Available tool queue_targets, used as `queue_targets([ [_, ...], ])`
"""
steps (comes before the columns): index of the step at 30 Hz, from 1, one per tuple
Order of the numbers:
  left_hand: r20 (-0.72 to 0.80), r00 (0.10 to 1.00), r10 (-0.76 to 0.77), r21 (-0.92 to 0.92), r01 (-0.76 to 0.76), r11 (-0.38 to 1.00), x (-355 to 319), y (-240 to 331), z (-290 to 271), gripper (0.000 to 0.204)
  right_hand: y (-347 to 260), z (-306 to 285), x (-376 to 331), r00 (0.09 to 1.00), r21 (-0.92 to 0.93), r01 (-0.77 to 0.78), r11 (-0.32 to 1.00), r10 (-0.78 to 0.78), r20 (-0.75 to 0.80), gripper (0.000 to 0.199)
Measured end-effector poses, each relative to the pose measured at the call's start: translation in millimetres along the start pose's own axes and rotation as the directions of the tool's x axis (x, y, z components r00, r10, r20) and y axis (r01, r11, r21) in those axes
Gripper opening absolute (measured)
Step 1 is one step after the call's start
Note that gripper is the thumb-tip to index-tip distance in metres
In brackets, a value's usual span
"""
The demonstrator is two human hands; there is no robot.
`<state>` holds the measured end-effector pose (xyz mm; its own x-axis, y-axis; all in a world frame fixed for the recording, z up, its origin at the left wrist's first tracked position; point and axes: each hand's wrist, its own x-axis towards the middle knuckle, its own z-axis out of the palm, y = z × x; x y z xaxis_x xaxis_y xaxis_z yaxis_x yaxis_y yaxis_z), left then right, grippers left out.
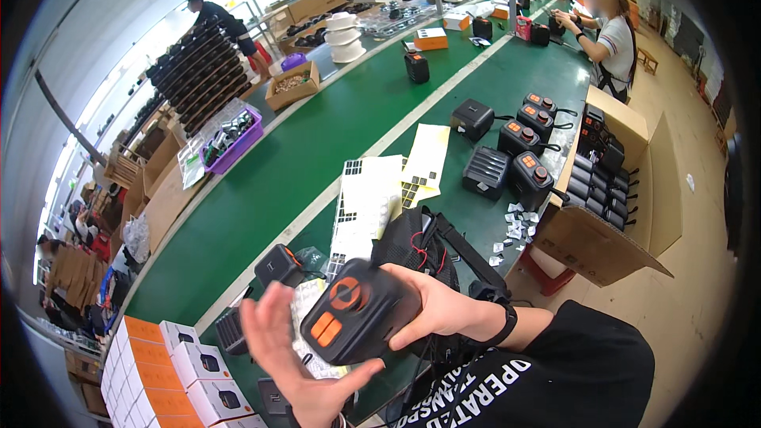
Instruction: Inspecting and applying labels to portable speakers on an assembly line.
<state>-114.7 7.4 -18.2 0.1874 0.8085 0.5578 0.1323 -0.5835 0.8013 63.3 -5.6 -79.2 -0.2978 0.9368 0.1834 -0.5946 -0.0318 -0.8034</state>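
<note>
My right hand grips a black box-shaped device by its right side. The device has a round orange-ringed knob and orange square buttons, and it is tilted with this face upward. My left hand is beside its left end, fingers spread and slightly blurred, holding nothing; whether the thumb touches the device I cannot tell. Behind the device lies a black mesh bag with straps. Another black device stands on the green bench just beyond my left hand. White and yellow sticker sheets lie farther off.
Several similar black devices stand at the right edge of the bench, near crumpled paper scraps. An open carton holds more of them. White-and-orange boxes are stacked at lower left. A co-worker stands at far right.
</note>
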Motion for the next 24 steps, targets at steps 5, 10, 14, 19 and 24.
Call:
queue_targets([
  [5, 0.121, 0.987, 0.103, -0.074, -0.094, 0.993, -19, -31, -1, 0.11, 2, 0, 1, 0.997, 0.109, -0.059, 0.992, 0.054, 0.048, 0.078],
  [10, 0.21, 0.92, 0.33, 0.123, -0.36, 0.925, -8, -18, -6, 0.069, 1, 9, -4, 0.998, 0.021, -0.023, 1.0, 0.022, 0.06, 0.076],
  [14, 0.15, 0.924, 0.352, 0.2, -0.378, 0.904, -13, -23, -7, 0.061, 6, 9, -7, 0.997, -0.036, -0.048, 0.998, 0.05, 0.065, 0.076],
  [19, -0.075, 0.982, 0.175, 0.095, -0.168, 0.981, -13, -32, 3, 0.061, 6, 17, -10, 1.0, -0.097, 0.002, 0.995, -0.003, -0.004, 0.075],
  [24, 0.046, 0.848, -0.528, -0.626, 0.436, 0.646, 10, -25, 10, 0.05, -2, 15, -3, 0.984, -0.322, 0.165, 0.932, -0.176, -0.005, 0.099],
])
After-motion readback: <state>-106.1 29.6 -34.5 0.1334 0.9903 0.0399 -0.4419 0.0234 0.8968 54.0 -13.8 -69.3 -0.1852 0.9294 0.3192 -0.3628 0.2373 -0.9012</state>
